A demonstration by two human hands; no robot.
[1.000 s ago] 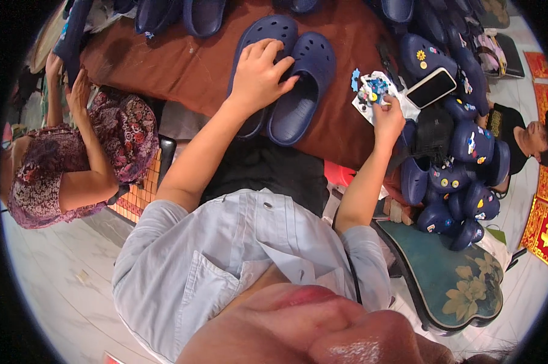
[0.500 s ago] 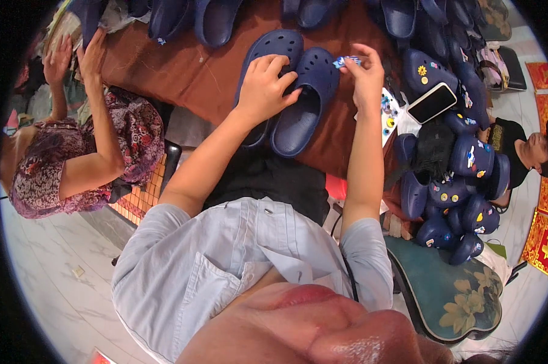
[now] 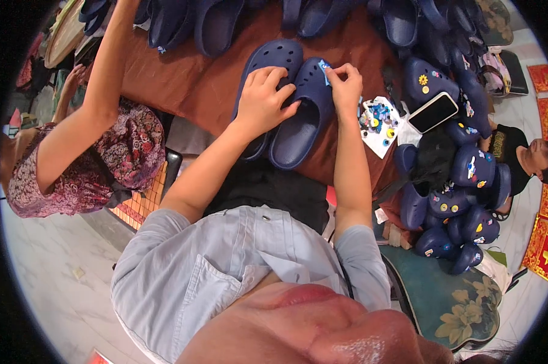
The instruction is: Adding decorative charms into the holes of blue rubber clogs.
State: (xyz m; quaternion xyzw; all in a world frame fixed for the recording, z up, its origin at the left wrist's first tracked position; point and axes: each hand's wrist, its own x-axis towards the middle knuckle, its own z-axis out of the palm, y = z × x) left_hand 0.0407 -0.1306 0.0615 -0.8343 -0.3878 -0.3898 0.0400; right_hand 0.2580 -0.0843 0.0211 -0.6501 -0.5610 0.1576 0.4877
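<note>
We are pressing our left hand (image 3: 263, 100) flat, fingers spread and curled over the instep, across a pair of navy clogs lying side by side on the brown bench (image 3: 192, 91): the palm is bearing on the left clog (image 3: 272, 57) and the fingertips are reaching onto the right clog (image 3: 304, 112), steadying both. Our right hand (image 3: 345, 85) is closed in a pinch just beyond that, thumb and forefinger gripping a small blue charm (image 3: 324, 65) and holding it against the perforated upper of the right clog, near its toe. As we judge it, we are in the middle of seating this charm into one of the holes; it looks touching the surface but not clearly pushed home. The next move is calling for a firm push straight down with the pinching fingers while the left hand is resisting underneath, so the clog is not sliding away. Just to the right of our right hand a white card of coloured charms (image 3: 377, 124) is lying, and beyond it a phone (image 3: 433, 112) is resting on a heap of decorated clogs (image 3: 462, 182). To the left of our left hand another person's arm (image 3: 82, 121) is reaching up over the bench.
</note>
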